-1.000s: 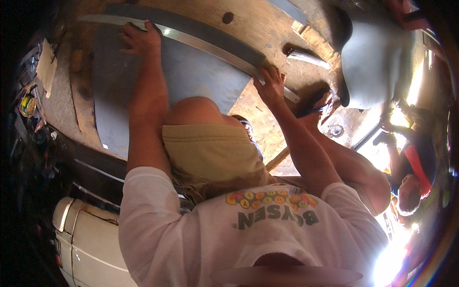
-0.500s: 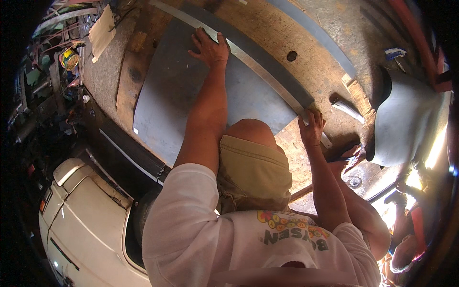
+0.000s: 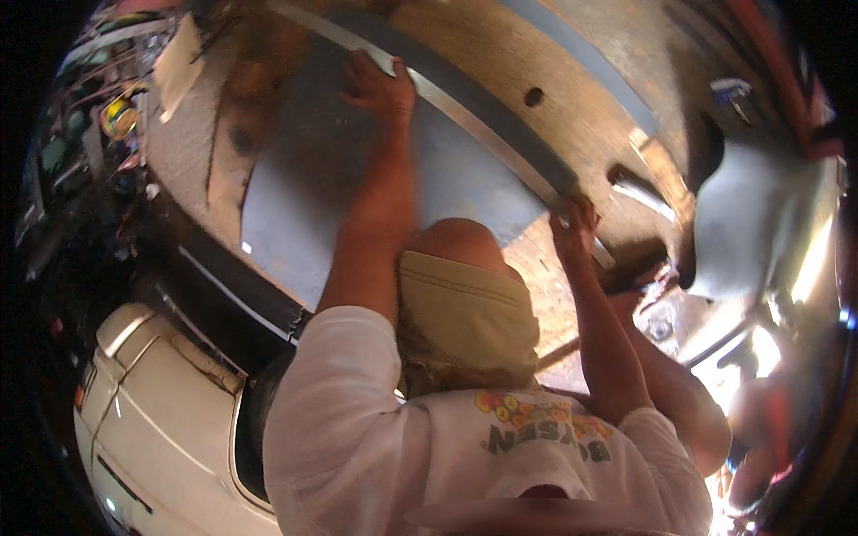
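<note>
A long metal straightedge (image 3: 483, 128) lies across a large grey metal sheet (image 3: 308, 161) on a wooden board. My left hand (image 3: 380, 87) rests at the upper part of the sheet with its fingers spread. Its thumb side presses on the straightedge. Near the other end, my right hand (image 3: 576, 225) has its fingers curled on the straightedge, just past the sheet's corner. The straightedge's tip sticks out beyond that hand. Whether the right fingers also hold something small is hidden. My bent knee (image 3: 460, 243) is at the sheet's near edge.
A narrow grey strip (image 3: 572, 58) lies farther back on the wooden board (image 3: 483, 49). A short metal piece (image 3: 643, 198) and a curved grey panel (image 3: 751, 219) are at right. Scrap clutter fills the left, above a cream vehicle body (image 3: 170, 411). Another person (image 3: 760, 420) shows blurred at lower right.
The whole view has shifted slightly and is more blurred. Both hands keep their places on the straightedge and the sheet.
</note>
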A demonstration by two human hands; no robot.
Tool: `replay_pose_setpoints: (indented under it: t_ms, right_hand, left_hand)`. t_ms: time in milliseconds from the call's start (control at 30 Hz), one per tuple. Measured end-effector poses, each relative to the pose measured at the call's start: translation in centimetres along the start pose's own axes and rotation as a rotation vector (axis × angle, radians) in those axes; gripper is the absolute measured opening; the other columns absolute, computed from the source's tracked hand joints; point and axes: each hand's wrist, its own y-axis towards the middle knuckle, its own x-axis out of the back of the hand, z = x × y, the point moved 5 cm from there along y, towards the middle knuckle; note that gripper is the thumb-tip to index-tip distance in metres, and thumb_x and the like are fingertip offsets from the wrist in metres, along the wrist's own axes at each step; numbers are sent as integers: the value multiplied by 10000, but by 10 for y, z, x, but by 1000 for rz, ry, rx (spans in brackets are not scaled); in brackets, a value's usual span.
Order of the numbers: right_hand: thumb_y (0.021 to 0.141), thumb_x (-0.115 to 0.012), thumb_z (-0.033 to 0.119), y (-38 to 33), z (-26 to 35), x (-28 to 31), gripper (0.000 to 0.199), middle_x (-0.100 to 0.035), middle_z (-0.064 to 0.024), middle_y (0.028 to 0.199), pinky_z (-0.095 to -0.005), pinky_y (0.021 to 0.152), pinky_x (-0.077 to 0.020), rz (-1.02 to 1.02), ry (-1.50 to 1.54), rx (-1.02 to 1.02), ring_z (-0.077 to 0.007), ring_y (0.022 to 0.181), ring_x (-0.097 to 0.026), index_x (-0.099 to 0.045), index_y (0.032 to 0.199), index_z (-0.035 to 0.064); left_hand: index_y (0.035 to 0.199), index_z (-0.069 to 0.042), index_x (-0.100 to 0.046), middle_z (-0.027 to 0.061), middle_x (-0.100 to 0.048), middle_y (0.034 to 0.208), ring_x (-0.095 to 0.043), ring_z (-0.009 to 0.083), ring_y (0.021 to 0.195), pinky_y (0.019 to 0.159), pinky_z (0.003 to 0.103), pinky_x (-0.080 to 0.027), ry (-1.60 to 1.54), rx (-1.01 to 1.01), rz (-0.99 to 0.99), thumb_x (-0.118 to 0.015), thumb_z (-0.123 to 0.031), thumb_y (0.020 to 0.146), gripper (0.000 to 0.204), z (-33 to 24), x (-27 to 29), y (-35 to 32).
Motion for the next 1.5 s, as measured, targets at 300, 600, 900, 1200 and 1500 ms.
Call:
replay_pose_setpoints:
  t_ms: [300,600,900,1200,1500]
  right_hand:
    - [793,-828,241,34,0,-29,394,-634,-105,1151,-501,935,-431,-1,52,32,-322,1168,-577,-715,1144,104]
    - [786,-828,252,34,-7,-33,389,-621,-90,1152,-509,943,-416,-1,59,45,-312,1184,-568,-709,1127,108]
    - [809,-808,264,36,-1,-31,367,-648,-83,1187,-507,964,-417,38,45,15,-304,1207,-568,-719,1139,130]
    - [800,-823,223,17,17,-11,364,-656,-96,1221,-524,977,-419,14,52,15,-319,1203,-580,-709,1127,110]
    - [818,-817,233,4,2,1,340,-664,-114,1212,-512,980,-457,1,-2,21,-338,1184,-593,-718,1109,88]
  left_hand:
    - [1555,-82,-319,137,-366,1623,-213,377,1559,1168,773,-76,2,-17,-43,-598,-478,966,763,11,-10,27]
    - [1556,-107,-305,128,-374,1615,-202,360,1564,1175,763,-68,-10,-16,-38,-595,-478,971,751,-2,1,17]
    - [1560,-77,-299,126,-326,1636,-168,340,1576,1176,759,-81,40,-23,-17,-567,-504,980,769,-4,14,16]
    - [1600,-77,-272,115,-275,1674,-169,322,1581,1197,734,-71,65,20,44,-558,-477,989,784,8,22,18]
    - [1605,-88,-271,129,-262,1685,-161,347,1582,1194,739,-52,-9,24,63,-568,-475,996,780,2,7,-5]
